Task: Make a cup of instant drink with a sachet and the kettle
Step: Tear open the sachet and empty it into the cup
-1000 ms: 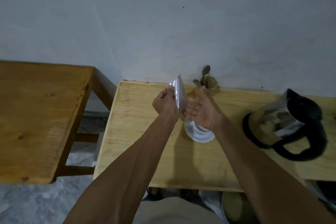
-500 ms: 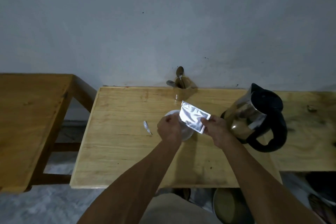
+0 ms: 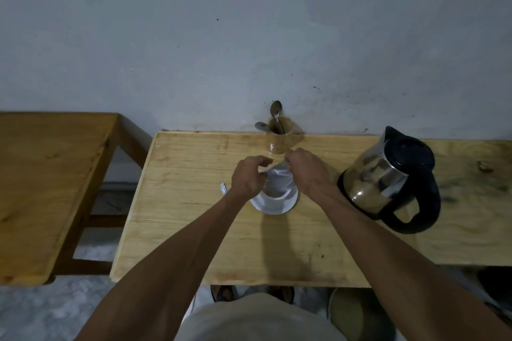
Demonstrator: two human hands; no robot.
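A silver foil sachet (image 3: pixel 278 181) hangs upended over a white cup (image 3: pixel 273 203) in the middle of the light wooden table (image 3: pixel 194 230). My left hand (image 3: pixel 247 178) pinches the sachet's left side and my right hand (image 3: pixel 306 171) grips its upper right corner. The sachet's lower end dips into the cup's mouth. Both hands hide part of the cup's far rim. A steel kettle (image 3: pixel 388 177) with a black lid and handle stands just right of my right hand.
A wooden holder (image 3: pixel 279 138) with two spoons (image 3: pixel 276 111) stands at the wall behind the cup. A torn foil strip (image 3: pixel 223 188) lies on the table left of my left hand. A darker wooden table (image 3: pixel 50 188) stands at the left, across a gap.
The sachet went from being held flat between both hands above the cup to hanging upended into it. The torn strip dropped onto the table. The view shifted right.
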